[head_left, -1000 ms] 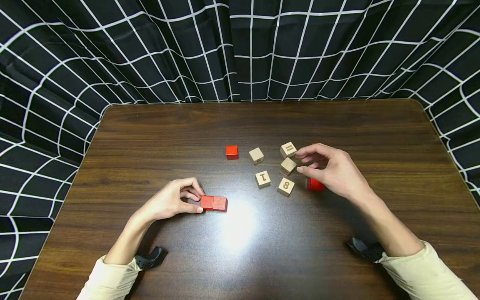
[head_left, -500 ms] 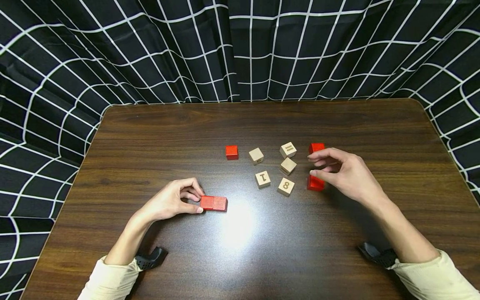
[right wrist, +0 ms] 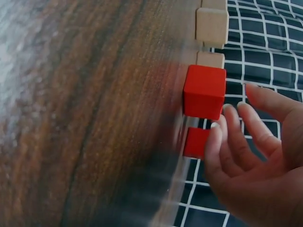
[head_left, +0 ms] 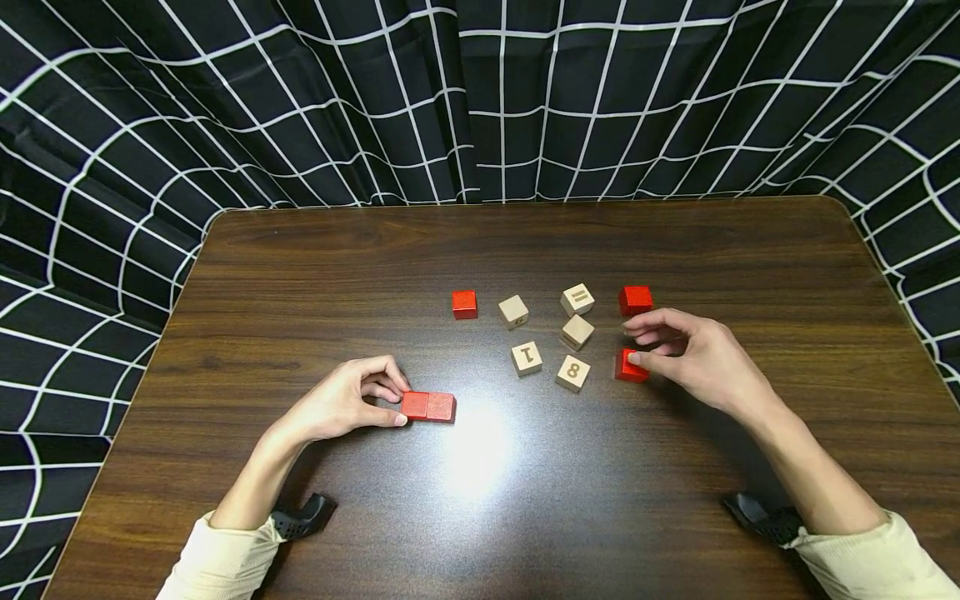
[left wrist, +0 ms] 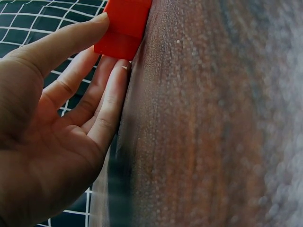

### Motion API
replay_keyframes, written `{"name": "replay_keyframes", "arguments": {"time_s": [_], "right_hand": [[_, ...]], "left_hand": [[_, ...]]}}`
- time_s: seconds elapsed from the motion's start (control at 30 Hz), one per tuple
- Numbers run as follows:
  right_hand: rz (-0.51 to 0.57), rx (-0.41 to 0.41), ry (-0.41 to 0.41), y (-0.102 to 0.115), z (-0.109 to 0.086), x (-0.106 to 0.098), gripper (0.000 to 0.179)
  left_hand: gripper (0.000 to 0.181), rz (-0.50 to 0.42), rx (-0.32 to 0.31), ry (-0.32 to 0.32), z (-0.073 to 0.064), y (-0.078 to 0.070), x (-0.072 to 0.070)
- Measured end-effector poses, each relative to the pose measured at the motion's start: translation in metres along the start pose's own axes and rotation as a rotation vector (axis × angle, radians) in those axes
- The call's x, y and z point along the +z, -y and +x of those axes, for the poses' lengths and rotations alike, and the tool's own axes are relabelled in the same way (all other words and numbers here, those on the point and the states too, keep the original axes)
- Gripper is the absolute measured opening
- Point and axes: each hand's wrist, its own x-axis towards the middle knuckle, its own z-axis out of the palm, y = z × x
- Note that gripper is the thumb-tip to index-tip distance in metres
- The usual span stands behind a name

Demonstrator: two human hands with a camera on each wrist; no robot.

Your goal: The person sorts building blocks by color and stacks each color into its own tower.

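Observation:
My left hand point(head_left: 341, 402) pinches a red cube block point(head_left: 414, 406) between thumb and fingers on the table. A second red block point(head_left: 441, 407) sits flush against its right side. In the left wrist view the thumb lies on one face of the red block point(left wrist: 124, 28), with fingers at its other side. My right hand point(head_left: 697, 354) is over at the right, fingers spread and holding nothing. Its thumb overlaps a red block point(head_left: 628, 367) in the head view; the right wrist view shows a gap between thumb and that red block point(right wrist: 203, 92).
Another red block point(head_left: 636, 299) stands beyond my right hand. Between the hands lie several wooden blocks, including one marked 8 point(head_left: 573, 373), one marked 1 point(head_left: 527, 359) and one with an equals sign point(head_left: 577, 297). A red block point(head_left: 464, 305) stands left of them.
My right hand has moved right, away from the wooden blocks, and slightly nearer me to the near red block. My left hand and the blocks have stayed put.

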Motion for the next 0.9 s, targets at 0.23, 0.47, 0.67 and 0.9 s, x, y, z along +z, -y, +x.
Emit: {"name": "replay_keyframes", "arguments": {"time_s": [0.23, 0.47, 0.67, 0.9], "right_hand": [[-0.046, 0.09, 0.089, -0.0019, -0.0035, -0.0006, 0.036], [-0.062, 0.095, 0.117, -0.0035, -0.0055, -0.0001, 0.038], [-0.054, 0.121, 0.141, -0.0063, -0.0077, 0.0012, 0.042], [-0.081, 0.133, 0.136, -0.0068, -0.0084, 0.0009, 0.039]], "left_hand": [[0.032, 0.0, 0.001, 0.004, -0.0006, 0.0011, 0.0004], [0.032, 0.002, 0.011, 0.002, -0.0005, 0.0011, -0.0002], [0.032, 0.008, 0.003, 0.001, 0.0, 0.0007, -0.0006], [0.032, 0.016, 0.008, 0.0, 0.0006, 0.0007, -0.0008]]}}
